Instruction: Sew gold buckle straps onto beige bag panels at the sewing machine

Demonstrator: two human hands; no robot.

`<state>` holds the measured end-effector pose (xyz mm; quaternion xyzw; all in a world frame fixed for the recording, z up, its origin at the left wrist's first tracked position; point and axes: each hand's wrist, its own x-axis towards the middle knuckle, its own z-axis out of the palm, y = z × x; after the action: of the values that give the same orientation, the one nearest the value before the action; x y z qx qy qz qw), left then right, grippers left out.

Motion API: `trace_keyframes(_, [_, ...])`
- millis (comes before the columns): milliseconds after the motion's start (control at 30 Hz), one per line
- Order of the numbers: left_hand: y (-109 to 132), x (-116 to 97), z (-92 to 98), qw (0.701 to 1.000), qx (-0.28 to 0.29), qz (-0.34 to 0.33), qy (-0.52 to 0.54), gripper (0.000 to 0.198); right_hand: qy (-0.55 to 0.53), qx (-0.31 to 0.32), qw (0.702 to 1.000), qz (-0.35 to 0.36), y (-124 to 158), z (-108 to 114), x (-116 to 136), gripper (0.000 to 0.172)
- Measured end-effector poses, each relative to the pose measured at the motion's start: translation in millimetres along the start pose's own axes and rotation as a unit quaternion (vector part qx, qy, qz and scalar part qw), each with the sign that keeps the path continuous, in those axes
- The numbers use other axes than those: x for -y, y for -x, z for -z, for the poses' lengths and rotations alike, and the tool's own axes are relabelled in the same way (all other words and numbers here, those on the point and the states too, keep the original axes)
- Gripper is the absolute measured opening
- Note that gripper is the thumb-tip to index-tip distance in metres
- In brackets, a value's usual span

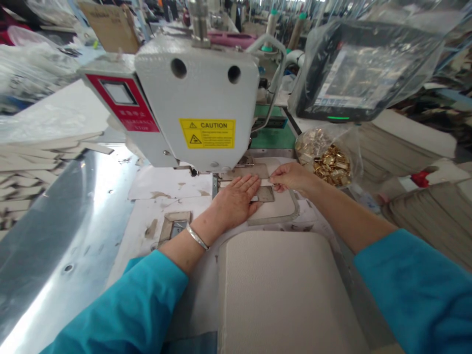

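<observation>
My left hand lies flat, fingers stretched out, on a metal plate and a light strip under the sewing machine head. To its right, my right hand pinches something small at the strip's end; the fingers cover most of it, so its kind is unclear. Beneath both hands is a cream leather-like panel with a rounded corner. A small square metal plate rests on that panel beside my left fingers. Closer to me lies a larger cream panel.
Gold metal fittings fill a plastic-lined bowl right of my right hand. A plastic-wrapped screen stands behind it. Cut strips are piled at the left, by a shiny metal surface. A rectangular frame lies near my left wrist.
</observation>
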<state>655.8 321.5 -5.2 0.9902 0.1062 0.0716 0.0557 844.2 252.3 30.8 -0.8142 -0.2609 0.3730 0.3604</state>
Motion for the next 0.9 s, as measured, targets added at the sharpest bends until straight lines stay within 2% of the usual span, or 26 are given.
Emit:
trace_keyframes(167, [0.2, -0.9, 0.7, 1.000, -0.005, -0.004, -0.004, 0.058, 0.026, 0.001, 0.999, 0.019, -3.6, -0.8, -4.1, 0.020])
trace_keyframes(300, [0.8, -0.3, 0.4, 1.000, -0.014, -0.008, -0.007, 0.057, 0.107, 0.006, 0.994, 0.036, -4.7, 0.3, -0.7, 0.020])
trace_keyframes(433, [-0.6, -0.7, -1.5, 1.000, -0.015, -0.007, -0.018, 0.056, 0.155, 0.014, 0.988, 0.018, -1.3, -0.5, 2.4, 0.013])
trace_keyframes(633, [-11.0, -16.9, -4.2, 0.997, -0.014, -0.062, -0.042, 0.046, 0.152, 0.008, 0.987, 0.061, -2.8, -0.2, -12.7, 0.011])
trace_keyframes(800, [-14.9, -27.8, -1.6, 0.997, -0.055, -0.033, -0.053, 0.043, 0.134, -0.002, 0.987, 0.085, -7.7, 0.6, -26.2, 0.010])
trace_keyframes(900, [-4.6, -24.7, 3.1, 0.996, -0.059, 0.009, -0.060, 0.045, 0.130, -0.003, 0.987, 0.091, -8.9, 0.3, -29.1, 0.011])
